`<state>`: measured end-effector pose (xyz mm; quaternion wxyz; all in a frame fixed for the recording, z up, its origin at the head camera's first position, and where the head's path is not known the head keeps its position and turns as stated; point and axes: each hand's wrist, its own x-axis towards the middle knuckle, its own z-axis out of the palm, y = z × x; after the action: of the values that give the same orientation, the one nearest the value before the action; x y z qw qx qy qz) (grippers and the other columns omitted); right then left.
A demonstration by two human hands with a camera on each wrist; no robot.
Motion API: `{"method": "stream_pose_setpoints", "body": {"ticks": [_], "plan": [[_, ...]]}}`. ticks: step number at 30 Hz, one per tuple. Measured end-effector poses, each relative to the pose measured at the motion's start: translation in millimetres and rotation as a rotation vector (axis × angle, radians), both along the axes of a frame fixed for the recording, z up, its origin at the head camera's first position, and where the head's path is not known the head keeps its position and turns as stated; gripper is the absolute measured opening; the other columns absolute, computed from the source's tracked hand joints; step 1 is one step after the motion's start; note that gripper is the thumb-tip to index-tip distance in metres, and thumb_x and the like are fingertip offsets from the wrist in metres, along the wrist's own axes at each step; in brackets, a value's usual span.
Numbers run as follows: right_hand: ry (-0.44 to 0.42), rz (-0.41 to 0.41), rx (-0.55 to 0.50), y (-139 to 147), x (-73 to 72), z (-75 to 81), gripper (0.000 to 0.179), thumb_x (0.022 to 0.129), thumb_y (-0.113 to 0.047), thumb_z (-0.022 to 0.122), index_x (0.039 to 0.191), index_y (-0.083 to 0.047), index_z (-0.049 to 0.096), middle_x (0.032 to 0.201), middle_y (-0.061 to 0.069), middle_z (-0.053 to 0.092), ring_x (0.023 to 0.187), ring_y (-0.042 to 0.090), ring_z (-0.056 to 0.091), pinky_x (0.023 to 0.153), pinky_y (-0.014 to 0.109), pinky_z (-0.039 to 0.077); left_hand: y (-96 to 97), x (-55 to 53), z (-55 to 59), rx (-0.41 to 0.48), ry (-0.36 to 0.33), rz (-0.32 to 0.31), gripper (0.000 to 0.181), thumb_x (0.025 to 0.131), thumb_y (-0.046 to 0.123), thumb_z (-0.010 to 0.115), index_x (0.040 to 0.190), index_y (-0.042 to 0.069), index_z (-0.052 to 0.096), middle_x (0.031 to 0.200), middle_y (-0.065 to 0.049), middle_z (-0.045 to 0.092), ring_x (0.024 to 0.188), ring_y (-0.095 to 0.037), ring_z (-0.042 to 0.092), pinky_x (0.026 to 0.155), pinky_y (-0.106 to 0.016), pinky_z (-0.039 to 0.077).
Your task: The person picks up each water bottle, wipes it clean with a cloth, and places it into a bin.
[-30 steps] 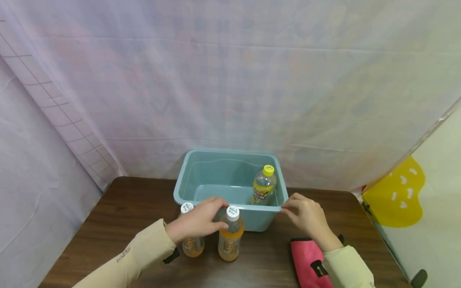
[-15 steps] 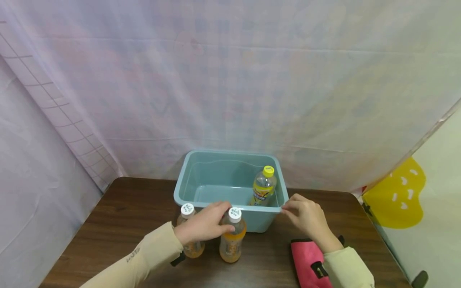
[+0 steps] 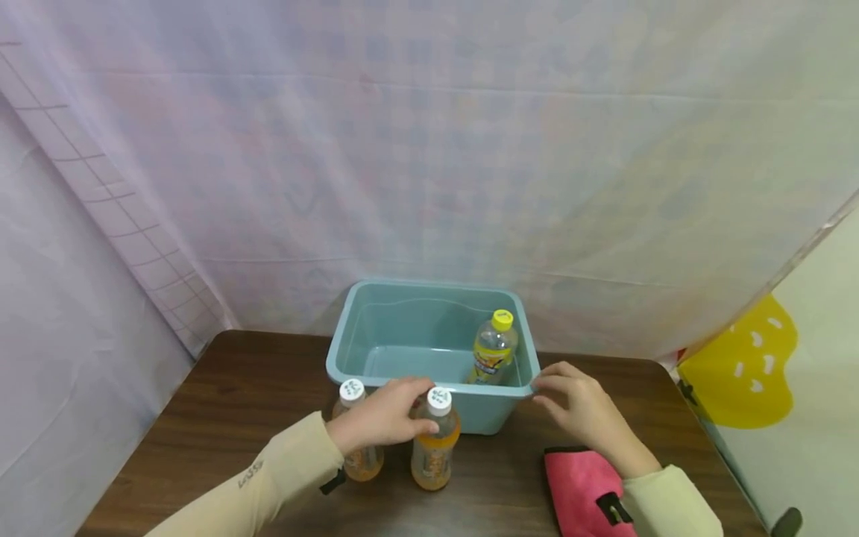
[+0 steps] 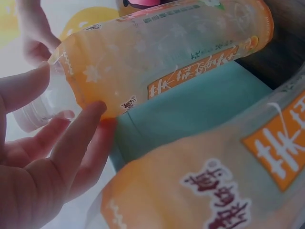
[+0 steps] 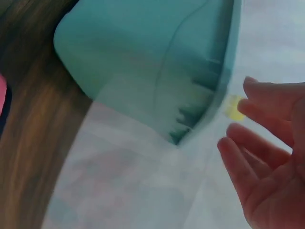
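In the head view my left hand [image 3: 382, 419] has its thumb and fingers around the neck of an orange-labelled drink bottle [image 3: 433, 456] with a white cap. This bottle stands upright before the blue-green bin [image 3: 478, 414]. A matching bottle [image 3: 363, 461] stands to its left, partly hidden behind my left wrist. The left wrist view shows the fingers curved about the held bottle's clear neck [image 4: 52, 95]. My right hand [image 3: 582, 406] is beside the bin's front right corner; in the right wrist view its loosely bent fingers hold nothing, apart from the rim.
Inside the bin, at its right end, stands a yellow-capped bottle [image 3: 492, 350]. A pink pouch [image 3: 584, 488] with a black strap lies under my right forearm on the dark wooden table [image 3: 268, 388]. A pale curtain [image 3: 429, 164] hangs behind, with a yellow shape [image 3: 745, 365] at right.
My left hand has slid slightly right and settled at the bottle's neck. My right hand, earlier pinching the bin's corner rim, has loosened and drawn slightly to the right.
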<state>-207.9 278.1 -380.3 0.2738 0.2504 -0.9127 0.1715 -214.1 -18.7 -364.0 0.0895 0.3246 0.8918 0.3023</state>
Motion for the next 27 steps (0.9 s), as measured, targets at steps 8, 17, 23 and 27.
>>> {"method": "stream_pose_setpoints", "body": {"ticks": [8, 17, 23, 27], "plan": [[-0.097, -0.083, 0.037, 19.3, 33.3, 11.7, 0.044, 0.066, -0.010, 0.078, 0.107, -0.001, 0.064, 0.116, 0.018, 0.057, 0.109, 0.038, 0.052, 0.079, 0.051, 0.047, -0.3, -0.3, -2.1, 0.017, -0.016, 0.026, 0.036, 0.078, 0.024, 0.071, 0.108, 0.009, 0.058, 0.095, 0.000, 0.061, 0.087, -0.013, 0.056, 0.073, -0.026, 0.048], [-0.498, -0.288, 0.058, 50.4, 61.7, -19.6, 0.072, 0.072, -0.044, 0.072, 0.129, -0.006, 0.048, 0.135, 0.024, 0.041, 0.121, 0.044, 0.038, 0.080, 0.057, 0.044, 0.5, -1.5, -4.0, 0.019, -0.009, 0.025, 0.034, 0.077, 0.023, 0.072, 0.105, 0.009, 0.058, 0.093, 0.001, 0.060, 0.084, -0.011, 0.055, 0.072, -0.024, 0.047], [-0.759, -0.385, 0.091, 69.0, 66.1, -51.7, 0.092, 0.067, -0.061, 0.066, 0.135, -0.003, 0.039, 0.138, 0.030, 0.031, 0.119, 0.052, 0.032, 0.079, 0.060, 0.043, 0.0, -1.5, -4.8, 0.027, 0.000, 0.021, 0.035, 0.078, 0.024, 0.071, 0.106, 0.009, 0.058, 0.096, 0.000, 0.061, 0.087, -0.014, 0.057, 0.074, -0.026, 0.048], [-0.917, -0.424, 0.118, 77.4, 64.8, -74.9, 0.100, 0.064, -0.062, 0.067, 0.137, -0.003, 0.034, 0.139, 0.031, 0.026, 0.117, 0.055, 0.032, 0.084, 0.064, 0.036, 0.1, -1.9, -5.3, 0.036, -0.003, 0.014, 0.033, 0.078, 0.024, 0.071, 0.105, 0.009, 0.058, 0.095, 0.000, 0.061, 0.086, -0.013, 0.057, 0.074, -0.025, 0.048]]}}
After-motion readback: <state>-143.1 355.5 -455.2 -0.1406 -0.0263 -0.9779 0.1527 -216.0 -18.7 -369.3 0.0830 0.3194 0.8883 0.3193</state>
